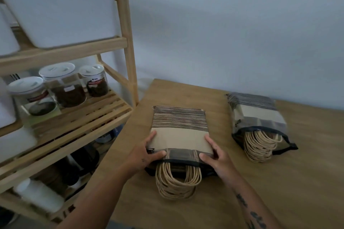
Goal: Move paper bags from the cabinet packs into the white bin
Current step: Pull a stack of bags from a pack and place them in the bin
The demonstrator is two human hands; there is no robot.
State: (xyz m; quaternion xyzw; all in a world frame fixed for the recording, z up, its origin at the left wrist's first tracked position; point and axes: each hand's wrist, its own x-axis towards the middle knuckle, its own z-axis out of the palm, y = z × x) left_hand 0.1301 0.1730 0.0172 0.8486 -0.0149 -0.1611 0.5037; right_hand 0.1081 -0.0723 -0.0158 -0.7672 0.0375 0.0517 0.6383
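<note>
A pack of folded paper bags (pixel 179 132), tan with black stripes and twine handles spilling from its open end, lies flat on the wooden cabinet top (pixel 307 182). My left hand (pixel 147 152) grips its near left corner and my right hand (pixel 216 156) grips its near right corner, thumbs on top. A second pack of paper bags (pixel 258 117) in a clear wrapper lies to the right, untouched. The white bin (pixel 59 16) with a cut-out handle sits on the top shelf of the wooden rack at upper left.
The wooden rack (pixel 128 57) stands left of the cabinet top. Its middle shelf holds three clear jars with white lids (pixel 61 87). The lower shelf holds dark pots and a white container (pixel 41 197). A pale wall runs behind.
</note>
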